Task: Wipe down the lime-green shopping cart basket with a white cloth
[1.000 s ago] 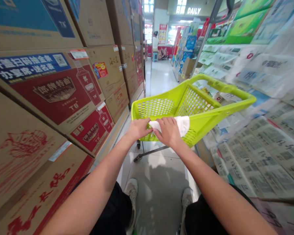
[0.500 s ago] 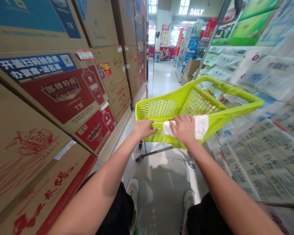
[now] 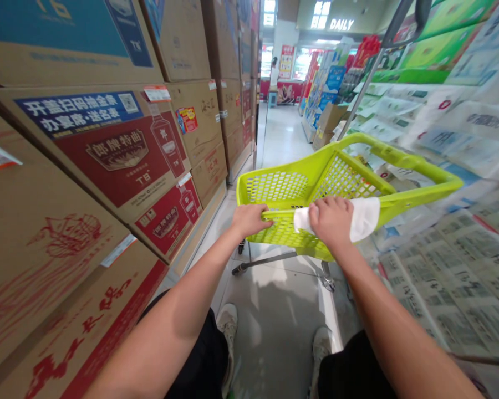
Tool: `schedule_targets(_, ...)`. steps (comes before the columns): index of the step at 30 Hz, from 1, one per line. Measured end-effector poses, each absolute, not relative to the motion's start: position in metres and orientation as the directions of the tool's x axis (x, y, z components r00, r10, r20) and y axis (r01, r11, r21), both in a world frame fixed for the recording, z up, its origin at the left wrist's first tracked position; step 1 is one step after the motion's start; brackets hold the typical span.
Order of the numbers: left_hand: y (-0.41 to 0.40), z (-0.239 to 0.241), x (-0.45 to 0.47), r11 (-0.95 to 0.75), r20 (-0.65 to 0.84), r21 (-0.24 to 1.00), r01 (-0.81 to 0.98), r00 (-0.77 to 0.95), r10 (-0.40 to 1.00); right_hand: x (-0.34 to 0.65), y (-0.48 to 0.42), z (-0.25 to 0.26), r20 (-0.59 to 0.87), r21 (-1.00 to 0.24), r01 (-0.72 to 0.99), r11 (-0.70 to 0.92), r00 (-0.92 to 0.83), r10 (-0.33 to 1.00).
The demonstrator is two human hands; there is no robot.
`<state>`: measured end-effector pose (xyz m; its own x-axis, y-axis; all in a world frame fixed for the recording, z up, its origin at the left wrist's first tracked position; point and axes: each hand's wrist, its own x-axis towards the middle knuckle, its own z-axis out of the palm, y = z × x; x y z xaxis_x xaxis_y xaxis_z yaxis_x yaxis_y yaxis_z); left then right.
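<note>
1. The left hand (image 3: 251,219) is curled over the near rim of a yellow-green shopping cart (image 3: 399,198), close to the end away from the handle (image 3: 453,182).
2. The right hand (image 3: 331,220) is closed over a white cloth (image 3: 366,219), pressing it on the same rim; the cloth's ends show on both sides of the hand.
3. The cart stands side-on in front of the person, its handle to the right, with a caster (image 3: 240,269) on the tiled floor (image 3: 270,327).
4. Stacked cartons (image 3: 120,148) line the left; plastic-wrapped packs (image 3: 469,119) fill the right.
5. Beyond, a person in a white top (image 3: 274,73) is near a blue stool (image 3: 272,100).
</note>
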<state>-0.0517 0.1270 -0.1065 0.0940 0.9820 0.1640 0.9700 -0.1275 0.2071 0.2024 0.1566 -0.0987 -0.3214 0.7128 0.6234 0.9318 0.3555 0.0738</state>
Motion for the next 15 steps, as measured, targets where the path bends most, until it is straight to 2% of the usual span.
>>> schedule_targets(4, 0.126, -0.107, -0.050, -0.146, 0.149, 0.210, 0.967, 0.115, 0.982, 0.149, 0.122, -0.113, 0.561, 0.071, 0.760, 0.646, -0.566, 0.604)
schedule_targets(6, 0.126, -0.106, -0.053, -0.156, 0.127, 0.213, 0.964, 0.131, 0.983, 0.145, 0.118, -0.111, 0.522, 0.064, 0.707, 0.704, -0.625, 0.580)
schedule_targets(8, 0.127, -0.104, -0.059, -0.154, 0.102, 0.224, 0.962, 0.134, 0.986, 0.162, 0.128, -0.103, 0.499, 0.066, 0.744, 0.665, -0.602, 0.624)
schedule_targets(11, 0.129, -0.102, -0.065, -0.129, 0.089, 0.240, 0.962, 0.111, 0.990, 0.211, 0.156, -0.090, 0.544, 0.078, 0.884, 0.462, -0.426, 0.723)
schedule_targets(13, 0.129, -0.102, -0.066, -0.113, 0.104, 0.232, 0.966, 0.091, 0.990, 0.237, 0.170, -0.085, 0.614, 0.073, 0.941, 0.330, -0.304, 0.729)
schedule_targets(15, 0.128, -0.102, -0.063, -0.106, 0.127, 0.209, 0.972, 0.081, 0.989, 0.242, 0.172, -0.088, 0.665, 0.061, 0.961, 0.270, -0.241, 0.707)
